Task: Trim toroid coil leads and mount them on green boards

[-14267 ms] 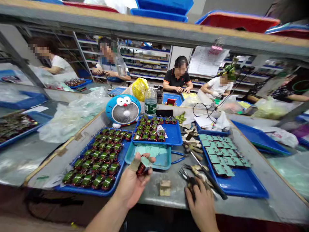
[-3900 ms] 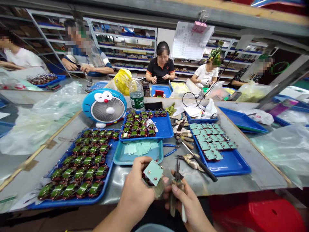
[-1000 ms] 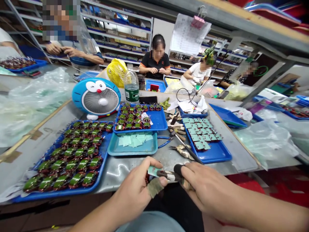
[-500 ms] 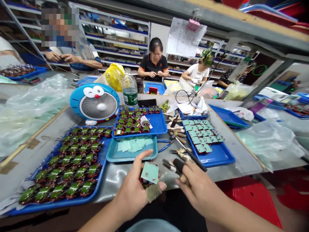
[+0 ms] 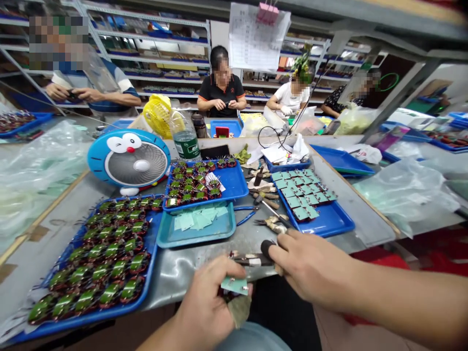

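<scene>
Left-hand fingers (image 5: 234, 267) pinch a component with a pale green board (image 5: 236, 285), low in the centre of the frame, just over the bench's front edge. The left hand (image 5: 210, 302) wears a tan wrap on its thumb; the right hand (image 5: 303, 263), one finger capped in black, is closed around a pair of pliers (image 5: 252, 259). The pliers point left, their tips beside the left index finger; whether they touch the component cannot be told.

A strip of bare metal bench (image 5: 175, 273) shows between the left hand and the large blue tray (image 5: 154, 258) at lower left, which holds rows of green-topped coils. Beyond the hands, at centre, a teal tray (image 5: 224, 231) of loose green cards sits close against a second blue tray (image 5: 236, 180), open along its right side. Hand tools (image 5: 272, 222) crowd the gap to its right. Right of centre, a third blue tray (image 5: 334, 219) carries green-boarded pieces, its lower right floor uncovered. A blue cartoon-faced fan (image 5: 142, 165) stands at middle left.
</scene>
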A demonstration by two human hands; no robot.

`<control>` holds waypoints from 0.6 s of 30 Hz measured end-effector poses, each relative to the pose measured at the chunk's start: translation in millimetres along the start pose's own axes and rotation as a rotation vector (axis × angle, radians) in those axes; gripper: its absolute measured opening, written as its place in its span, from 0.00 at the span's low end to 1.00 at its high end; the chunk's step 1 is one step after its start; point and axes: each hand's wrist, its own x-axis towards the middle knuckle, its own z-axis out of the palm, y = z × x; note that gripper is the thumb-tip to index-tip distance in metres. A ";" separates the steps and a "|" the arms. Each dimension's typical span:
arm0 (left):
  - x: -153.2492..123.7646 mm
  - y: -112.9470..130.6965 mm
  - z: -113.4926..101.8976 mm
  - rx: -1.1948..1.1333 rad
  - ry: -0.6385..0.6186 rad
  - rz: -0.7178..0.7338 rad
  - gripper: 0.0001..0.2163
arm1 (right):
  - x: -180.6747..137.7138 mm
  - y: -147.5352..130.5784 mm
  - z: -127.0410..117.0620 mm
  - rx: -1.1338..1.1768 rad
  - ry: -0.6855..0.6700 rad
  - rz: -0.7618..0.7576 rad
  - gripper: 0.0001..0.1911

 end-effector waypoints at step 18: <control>-7.1 0.1 -23.1 -0.127 0.061 0.153 0.16 | 0.2 -10.1 -16.2 0.535 -0.048 0.000 0.10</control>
